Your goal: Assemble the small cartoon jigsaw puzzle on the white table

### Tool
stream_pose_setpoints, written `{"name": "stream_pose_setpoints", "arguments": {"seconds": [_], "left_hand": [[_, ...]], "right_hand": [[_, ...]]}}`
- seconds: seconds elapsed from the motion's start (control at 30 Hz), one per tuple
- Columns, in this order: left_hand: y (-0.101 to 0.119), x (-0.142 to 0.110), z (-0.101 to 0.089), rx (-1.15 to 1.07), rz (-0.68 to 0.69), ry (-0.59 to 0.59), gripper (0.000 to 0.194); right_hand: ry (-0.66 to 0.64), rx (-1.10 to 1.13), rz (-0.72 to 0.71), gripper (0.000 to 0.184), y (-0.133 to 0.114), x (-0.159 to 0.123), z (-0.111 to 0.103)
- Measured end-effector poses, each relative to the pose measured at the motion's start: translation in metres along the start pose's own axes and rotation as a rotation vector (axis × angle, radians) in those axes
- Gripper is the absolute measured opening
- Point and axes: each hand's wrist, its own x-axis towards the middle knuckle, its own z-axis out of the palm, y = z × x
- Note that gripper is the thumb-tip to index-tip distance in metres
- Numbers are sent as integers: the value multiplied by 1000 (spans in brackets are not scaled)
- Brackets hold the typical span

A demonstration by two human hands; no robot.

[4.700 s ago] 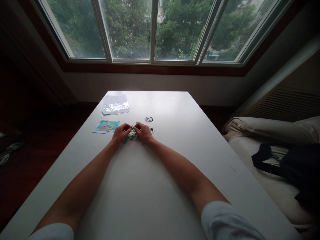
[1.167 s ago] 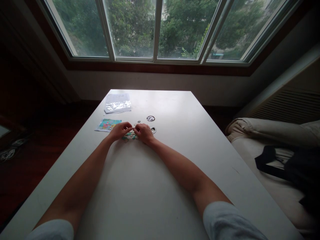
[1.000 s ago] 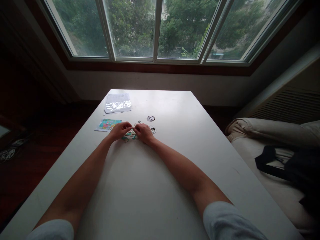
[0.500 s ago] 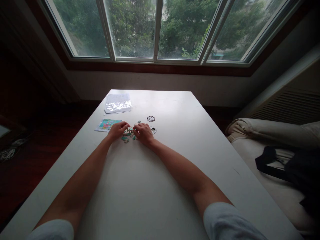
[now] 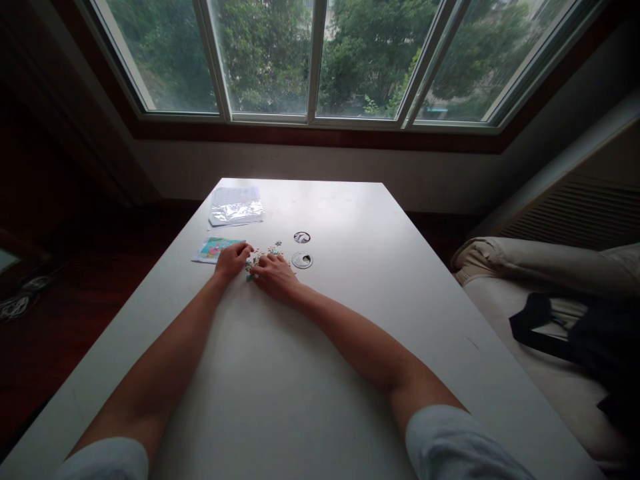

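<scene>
Small teal and white jigsaw pieces [image 5: 273,251] lie in a loose cluster on the white table [image 5: 310,347]. My right hand [image 5: 273,273] rests flat over most of them, fingers stretched toward the left. My left hand [image 5: 232,257] sits beside it with curled fingers touching the pieces at the cluster's left edge; whether it pinches one is hidden. A colourful picture card [image 5: 213,248] lies just left of my left hand, partly under it.
A clear plastic bag [image 5: 236,206] lies at the far left of the table. Two round discs [image 5: 302,249] sit right of the pieces. A cream sofa [image 5: 545,280] with a black bag [image 5: 595,340] stands to the right. Windows run along the far wall.
My right hand has slid left and flattened over the pieces, uncovering the nearer round disc. My left hand has shifted slightly left toward the picture card.
</scene>
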Motion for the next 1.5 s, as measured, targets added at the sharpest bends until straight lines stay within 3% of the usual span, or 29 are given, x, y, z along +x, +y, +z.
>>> {"name": "stream_pose_setpoints", "arguments": {"seconds": [0.3, 0.5, 0.8, 1.5], "left_hand": [[2, -1, 1, 44, -16, 65, 35], [4, -2, 1, 126, -11, 64, 35], [2, -2, 1, 94, -3, 64, 33], [1, 0, 3, 79, -4, 59, 34]], "right_hand": [[17, -1, 86, 30, 2, 1, 2], [69, -42, 200, 24, 6, 1, 0], [50, 39, 72, 18, 8, -1, -1], [-51, 106, 142, 18, 16, 3, 0]]}}
